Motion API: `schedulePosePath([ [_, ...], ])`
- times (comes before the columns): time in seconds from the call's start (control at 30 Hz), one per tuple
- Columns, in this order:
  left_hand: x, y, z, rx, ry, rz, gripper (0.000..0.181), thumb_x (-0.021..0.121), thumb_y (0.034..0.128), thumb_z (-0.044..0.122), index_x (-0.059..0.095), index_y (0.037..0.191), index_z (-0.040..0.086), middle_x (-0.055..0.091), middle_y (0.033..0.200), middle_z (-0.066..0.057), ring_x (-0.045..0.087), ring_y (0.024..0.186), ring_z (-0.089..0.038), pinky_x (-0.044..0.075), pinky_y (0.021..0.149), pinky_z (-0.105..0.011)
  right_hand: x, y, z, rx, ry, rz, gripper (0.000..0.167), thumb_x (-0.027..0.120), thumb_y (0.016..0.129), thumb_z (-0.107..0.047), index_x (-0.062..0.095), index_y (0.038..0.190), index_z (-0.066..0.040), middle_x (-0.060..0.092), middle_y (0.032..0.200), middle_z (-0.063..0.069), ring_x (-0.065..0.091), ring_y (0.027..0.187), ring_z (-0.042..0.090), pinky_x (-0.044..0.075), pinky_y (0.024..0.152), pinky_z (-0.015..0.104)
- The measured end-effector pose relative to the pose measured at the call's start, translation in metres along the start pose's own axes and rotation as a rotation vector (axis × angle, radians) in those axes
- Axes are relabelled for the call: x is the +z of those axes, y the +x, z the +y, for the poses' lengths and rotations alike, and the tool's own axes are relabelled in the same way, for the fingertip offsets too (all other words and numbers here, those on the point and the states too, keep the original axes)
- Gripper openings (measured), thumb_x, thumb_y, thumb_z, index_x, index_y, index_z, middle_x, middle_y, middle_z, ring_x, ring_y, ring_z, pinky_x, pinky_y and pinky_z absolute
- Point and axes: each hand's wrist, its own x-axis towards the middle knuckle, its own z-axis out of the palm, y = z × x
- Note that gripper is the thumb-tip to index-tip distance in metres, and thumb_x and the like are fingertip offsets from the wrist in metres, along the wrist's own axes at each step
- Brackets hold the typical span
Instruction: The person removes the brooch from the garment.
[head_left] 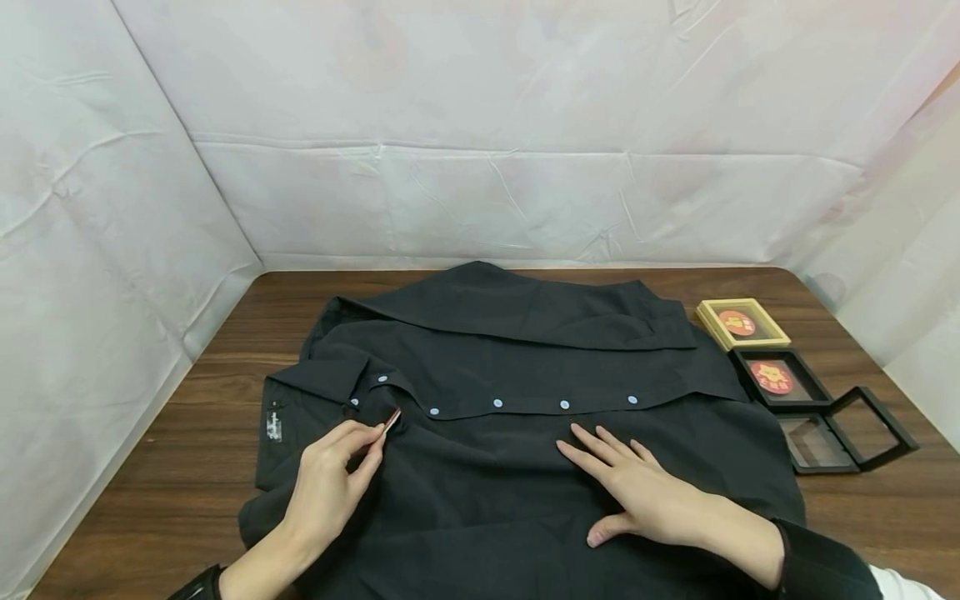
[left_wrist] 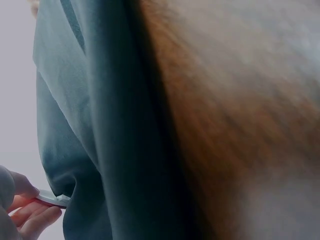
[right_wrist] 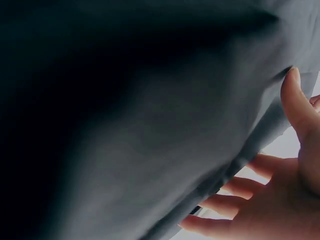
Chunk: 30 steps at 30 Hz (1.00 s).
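A black shirt lies spread out, its collar to the left and a row of pale buttons along its front. Just below the collar, my left hand pinches a thin red-and-white badge between thumb and fingers. In the left wrist view the badge appears edge-on, its far end touching the dark cloth; its face is hidden. My right hand rests flat on the shirt below the buttons, fingers spread. The right wrist view shows that hand with straight fingers against the cloth.
Right of the shirt, a yellow-framed case and a black-framed case each show a round red piece. An opened black case with clear panes stands in front of them. Behind the wooden table hangs a white cloth.
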Motion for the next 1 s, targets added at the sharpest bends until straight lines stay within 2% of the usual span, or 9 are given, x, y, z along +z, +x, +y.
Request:
schedulePosePath([
  [0.37, -0.003, -0.006, -0.002, 0.036, 0.052, -0.062, 0.023, 0.072, 0.0621, -0.011, 0.069, 0.081, 0.002, 0.060, 0.077, 0.003, 0.057, 0.066, -0.005, 0.043, 0.056, -0.012, 0.002, -0.007, 0.009, 0.074, 0.042, -0.062, 0.099, 0.064, 0.058, -0.057, 0.020, 0.142, -0.026, 0.012, 0.147, 0.007, 0.009, 0.131, 0.038, 0.015, 0.084, 0.072],
  [0.5, -0.004, -0.008, -0.002, 0.032, 0.072, -0.067, 0.024, 0.073, 0.0602, -0.011, 0.069, 0.079, 0.003, 0.060, 0.077, 0.004, 0.057, 0.066, -0.005, 0.043, 0.056, -0.012, 0.001, -0.007, 0.011, 0.107, 0.052, -0.083, 0.101, 0.066, 0.056, -0.056, 0.020, 0.142, -0.028, 0.009, 0.148, 0.004, 0.005, 0.131, 0.037, 0.013, 0.082, 0.074],
  [0.7, -0.005, -0.011, -0.002, 0.029, 0.092, -0.072, 0.020, 0.073, 0.0623, -0.008, 0.068, 0.076, 0.005, 0.058, 0.074, 0.006, 0.055, 0.063, -0.003, 0.042, 0.054, -0.012, 0.000, -0.007, 0.012, 0.132, 0.058, -0.085, 0.102, 0.066, 0.055, -0.057, 0.019, 0.141, -0.031, 0.006, 0.148, 0.003, 0.004, 0.131, 0.038, 0.013, 0.080, 0.075],
  [0.83, -0.006, -0.012, -0.001, 0.011, 0.116, -0.099, 0.018, 0.073, 0.0628, -0.007, 0.068, 0.075, 0.006, 0.057, 0.073, 0.007, 0.055, 0.061, -0.003, 0.043, 0.053, -0.014, 0.001, -0.007, 0.014, 0.148, 0.064, -0.087, 0.104, 0.067, 0.054, -0.057, 0.019, 0.141, -0.031, 0.004, 0.148, 0.005, 0.003, 0.130, 0.040, 0.011, 0.080, 0.076],
  [1.0, -0.009, -0.014, 0.002, -0.044, 0.143, -0.158, 0.017, 0.073, 0.0634, -0.007, 0.068, 0.073, 0.006, 0.056, 0.071, 0.007, 0.055, 0.059, -0.004, 0.044, 0.050, -0.017, 0.001, -0.008, 0.015, 0.152, 0.075, -0.092, 0.105, 0.067, 0.053, -0.057, 0.018, 0.142, -0.031, 0.003, 0.148, 0.006, 0.002, 0.130, 0.041, 0.011, 0.080, 0.076],
])
